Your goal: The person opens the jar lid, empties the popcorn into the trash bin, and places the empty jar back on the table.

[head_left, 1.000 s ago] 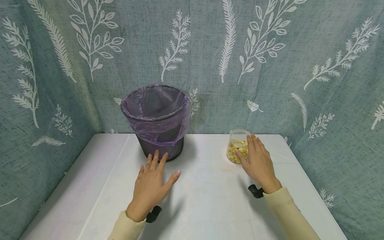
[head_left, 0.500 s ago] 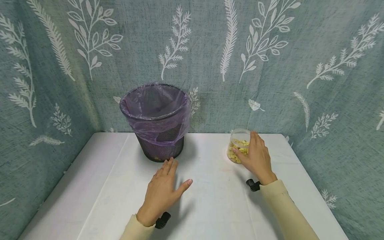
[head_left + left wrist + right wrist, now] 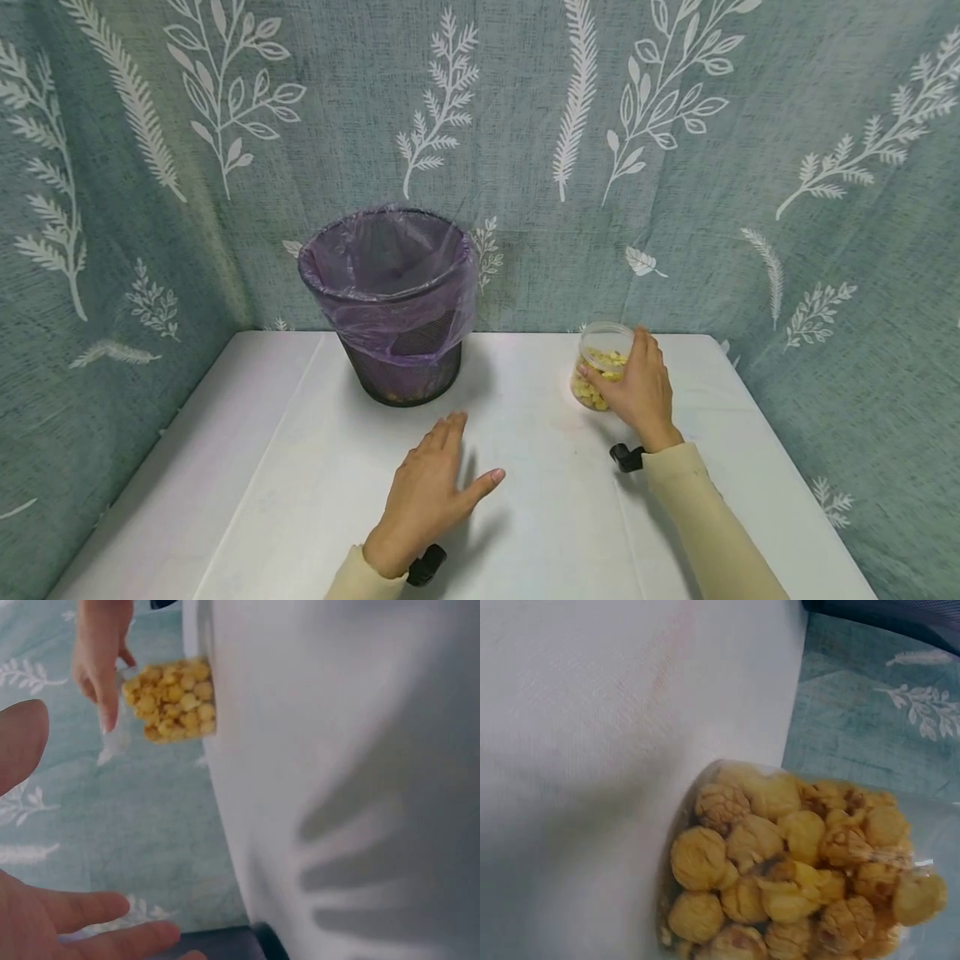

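A clear plastic jar point(image 3: 588, 392) of yellow popcorn stands upright on the white table, its rim apparently uncovered. My right hand point(image 3: 647, 392) is round its upper part, thumb across the near left side and fingers along the right side. In the left wrist view the same hand point(image 3: 103, 660) reaches over the jar's clear upper wall. Popcorn point(image 3: 780, 870) fills much of the right wrist view, where no finger shows. My left hand point(image 3: 423, 492) hovers over the table with fingers extended and thumb spread, holding nothing.
A black mesh wastebasket point(image 3: 408, 383) with a purple bag liner point(image 3: 390, 312) stands at the back left, beyond my left hand. Green leaf-patterned cloth point(image 3: 525, 250) hangs behind and beside the white table point(image 3: 285, 467).
My left hand has moved right and nearer to me, away from the wastebasket. My right hand has settled round the jar, its thumb shifting to the left side. The jar stays on the table.
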A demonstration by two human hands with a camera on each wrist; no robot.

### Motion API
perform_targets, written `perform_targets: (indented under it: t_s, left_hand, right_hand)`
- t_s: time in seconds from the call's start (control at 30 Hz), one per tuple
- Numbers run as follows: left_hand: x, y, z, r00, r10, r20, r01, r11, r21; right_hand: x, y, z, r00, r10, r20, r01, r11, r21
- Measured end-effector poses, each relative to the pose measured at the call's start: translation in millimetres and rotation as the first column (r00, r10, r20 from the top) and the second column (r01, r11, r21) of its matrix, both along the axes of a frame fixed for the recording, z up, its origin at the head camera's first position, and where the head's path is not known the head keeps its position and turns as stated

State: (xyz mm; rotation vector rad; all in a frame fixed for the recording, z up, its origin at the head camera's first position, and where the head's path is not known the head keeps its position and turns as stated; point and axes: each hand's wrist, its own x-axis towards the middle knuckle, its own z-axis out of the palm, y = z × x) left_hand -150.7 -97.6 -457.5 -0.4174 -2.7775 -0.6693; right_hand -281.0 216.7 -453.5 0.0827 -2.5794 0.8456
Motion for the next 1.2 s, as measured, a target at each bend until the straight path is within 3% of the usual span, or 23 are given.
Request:
perform_targets:
  t_s: [0.4,0.8,1.07,1.2]
  left_hand:
    - [-2.1,8.9,-8.3,0.999,-0.018,0.027,0.017,1.0,0.023]
    - [-8.9,15.9,-11.8,0.998,-0.049,0.038,0.045,0.995,0.084]
    - [-19.1,19.8,-9.8,0.997,-0.077,0.009,0.076,0.99,0.119]
    - [-23.9,22.6,-5.5,0.995,-0.096,0.038,0.088,0.981,0.176]
  right_hand:
    - [-11.7,-2.3,-9.8,0.995,-0.056,0.083,0.071,0.979,-0.192]
    - [-8.3,-6.7,-13.0,0.998,-0.058,0.024,0.063,0.955,-0.29]
    - [2.0,-16.7,3.4,1.0,0.013,-0.023,-0.02,0.939,-0.342]
    - [7.7,-22.7,14.5,0.997,0.05,-0.057,-0.067,0.936,-0.346]
